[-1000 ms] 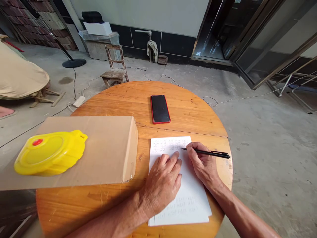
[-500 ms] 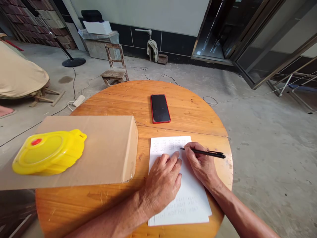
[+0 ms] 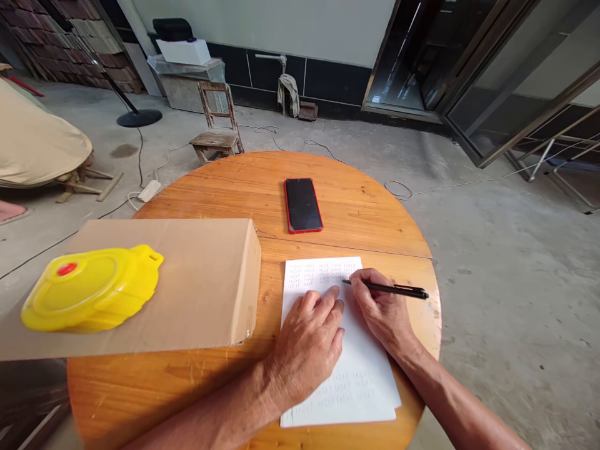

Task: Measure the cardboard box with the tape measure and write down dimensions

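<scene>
White sheets of paper (image 3: 359, 350), slightly fanned at the bottom, lie on the round wooden table (image 3: 356, 194). Rows of small handwritten marks cover the top of the upper sheet, and fainter ones show near its bottom. My left hand (image 3: 312, 344) rests flat on the paper with its fingers stretched out. A black pen (image 3: 396, 289) is pinched in my right hand (image 3: 382, 306), its tip at the end of the lowest row of marks. Part of the writing is hidden by my hands.
Left on the table is a cardboard box (image 3: 201, 281) with a yellow plastic case (image 3: 94, 287) on top. A phone (image 3: 304, 205) in a red case lies beyond the paper. Behind the table stands a small wooden chair (image 3: 215, 137); cables run over the floor.
The pen and my right hand have shifted very slightly to the right. My left hand, the paper and the phone stay where they were.
</scene>
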### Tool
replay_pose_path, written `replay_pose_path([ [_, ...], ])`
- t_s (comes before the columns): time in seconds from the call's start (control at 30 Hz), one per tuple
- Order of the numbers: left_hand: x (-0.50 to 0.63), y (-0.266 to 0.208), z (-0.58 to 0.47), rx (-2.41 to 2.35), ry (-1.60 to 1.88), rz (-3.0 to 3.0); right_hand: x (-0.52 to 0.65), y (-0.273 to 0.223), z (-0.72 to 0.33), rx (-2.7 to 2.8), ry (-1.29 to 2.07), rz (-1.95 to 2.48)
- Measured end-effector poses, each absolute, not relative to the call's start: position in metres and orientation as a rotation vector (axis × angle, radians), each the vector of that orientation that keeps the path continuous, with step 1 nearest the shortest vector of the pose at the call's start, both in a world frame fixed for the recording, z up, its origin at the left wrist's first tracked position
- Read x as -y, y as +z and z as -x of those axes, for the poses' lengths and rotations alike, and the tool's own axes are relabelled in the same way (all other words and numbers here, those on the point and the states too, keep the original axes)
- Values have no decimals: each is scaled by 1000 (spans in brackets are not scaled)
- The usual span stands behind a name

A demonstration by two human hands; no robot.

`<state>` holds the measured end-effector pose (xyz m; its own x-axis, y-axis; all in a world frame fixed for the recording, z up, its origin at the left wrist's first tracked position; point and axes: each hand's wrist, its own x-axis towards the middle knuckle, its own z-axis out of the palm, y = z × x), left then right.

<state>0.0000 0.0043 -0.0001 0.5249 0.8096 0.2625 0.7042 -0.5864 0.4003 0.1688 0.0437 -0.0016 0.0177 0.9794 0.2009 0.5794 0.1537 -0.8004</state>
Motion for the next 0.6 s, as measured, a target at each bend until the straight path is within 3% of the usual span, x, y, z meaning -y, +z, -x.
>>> replay_pose_path([
  [0.33,-4,-3,0,-1286,607,-2500,-42,1,-172,1240,903,1376],
  [0.6,0,1,-4,-1344,517,-2549,-44,-3,-174,1313,747,1354],
])
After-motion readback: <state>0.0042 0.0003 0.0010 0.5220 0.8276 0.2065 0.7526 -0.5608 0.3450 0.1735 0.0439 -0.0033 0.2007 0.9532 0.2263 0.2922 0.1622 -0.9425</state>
